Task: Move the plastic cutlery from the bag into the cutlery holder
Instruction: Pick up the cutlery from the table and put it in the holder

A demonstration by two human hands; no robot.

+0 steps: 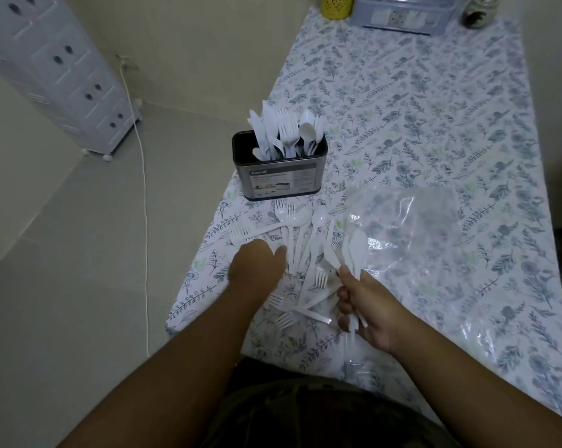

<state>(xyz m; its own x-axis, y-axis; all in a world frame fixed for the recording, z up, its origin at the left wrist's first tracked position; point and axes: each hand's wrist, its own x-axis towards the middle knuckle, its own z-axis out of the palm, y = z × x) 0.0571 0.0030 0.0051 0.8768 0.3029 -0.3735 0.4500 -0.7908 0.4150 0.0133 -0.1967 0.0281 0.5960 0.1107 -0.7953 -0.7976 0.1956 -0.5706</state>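
Observation:
A dark metal cutlery holder (281, 181) stands near the table's left edge, filled with several white plastic forks, spoons and knives. In front of it a loose pile of white plastic cutlery (300, 253) lies on the floral tablecloth. A clear plastic bag (418, 234) lies flat to the right of the pile. My left hand (257, 263) rests palm down on the left side of the pile, fingers on a fork handle. My right hand (363, 305) is closed around a bunch of white spoons (355, 247), bowls pointing up and away.
The table (434, 124) with its floral cover runs away from me. At its far end stand a yellow container (337, 6), a clear plastic box (402, 14) and a patterned jar (478, 11). A white drawer tower (62, 66) and a white cable (143, 189) are on the floor to the left.

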